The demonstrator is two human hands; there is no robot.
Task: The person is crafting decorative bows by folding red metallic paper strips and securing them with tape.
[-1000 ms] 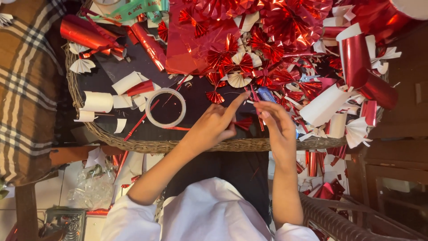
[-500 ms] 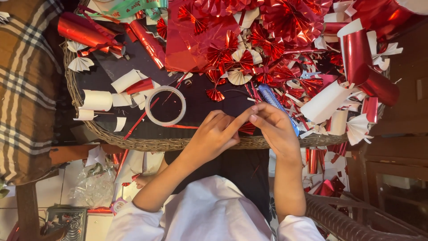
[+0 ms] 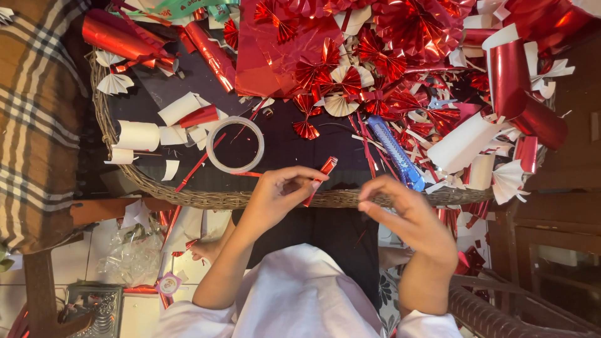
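Foil strip (image 3: pixel 320 177): narrow, folded, shiny red, tilted above the wicker tray's rim (image 3: pixel 188 195).
Left hand (image 3: pixel 282 195): grip pinched the strip's lower end.
Right hand (image 3: pixel 410 216): fingers curled, holding nothing visible, beside a blue cutter (image 3: pixel 394 151).

The left hand (image 3: pixel 282 194) pinches a narrow folded strip of shiny red foil (image 3: pixel 320 178) over the wicker tray's rim (image 3: pixel 206 199). The right hand (image 3: pixel 410 216), fingers curled, hovers near a blue utility knife (image 3: pixel 395 152). A clear tape ring (image 3: pixel 235 144) lies just beside the left hand.
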